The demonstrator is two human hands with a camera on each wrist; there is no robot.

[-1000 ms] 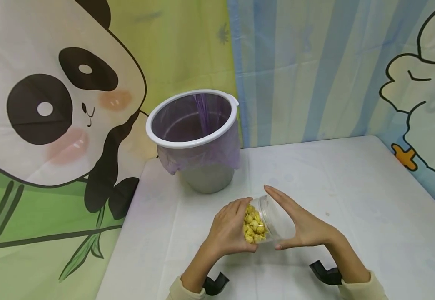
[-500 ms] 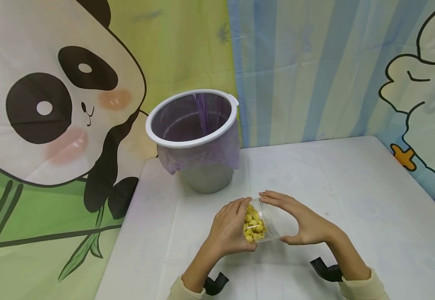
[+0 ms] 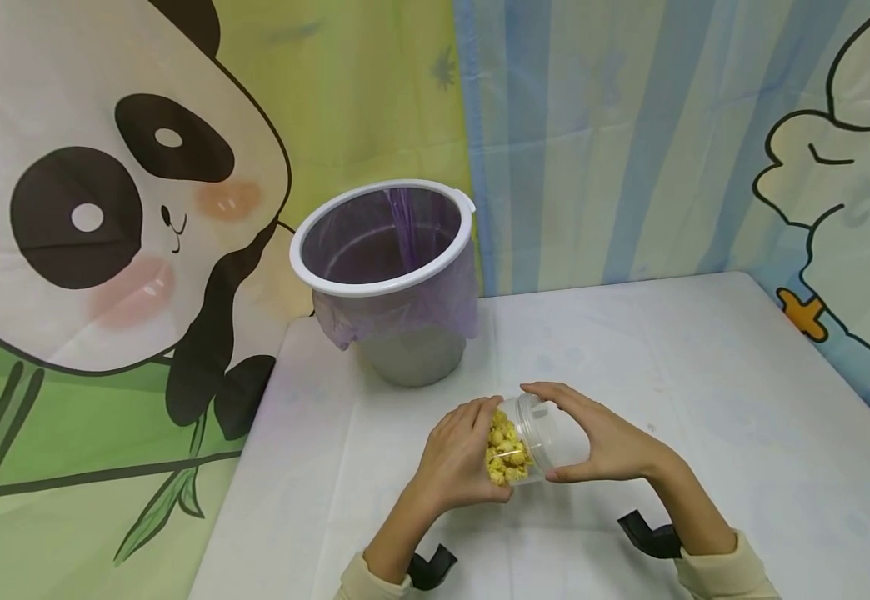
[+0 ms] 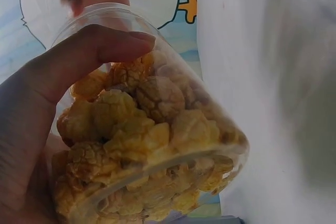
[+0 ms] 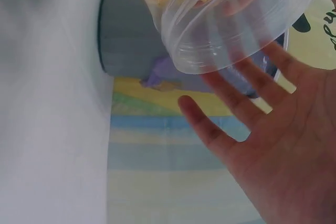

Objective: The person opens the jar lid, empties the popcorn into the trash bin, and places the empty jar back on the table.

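A clear plastic jar point(image 3: 508, 454) of yellow popcorn point(image 4: 142, 114) is tilted on its side above the table, its lidded end to the right. My left hand point(image 3: 453, 462) grips the popcorn-filled end, its thumb across the wall in the left wrist view. My right hand point(image 3: 615, 442) spans the clear lid point(image 5: 236, 30), fingers at the upper rim and thumb at the lower rim. In the right wrist view several fingers show through the lid, while the little finger stands apart from it.
A grey bin point(image 3: 414, 358) with a white rim and purple liner bag point(image 3: 435, 304) stands at the back left of the white table point(image 3: 675, 367). Behind the table hang a panda-print cloth point(image 3: 255, 125) and a blue-striped cloth point(image 3: 592, 142).
My right hand has moved left from standing wide around the lid, bringing its fingers and thumb onto the rim. My left hand and the jar have stayed nearly still.
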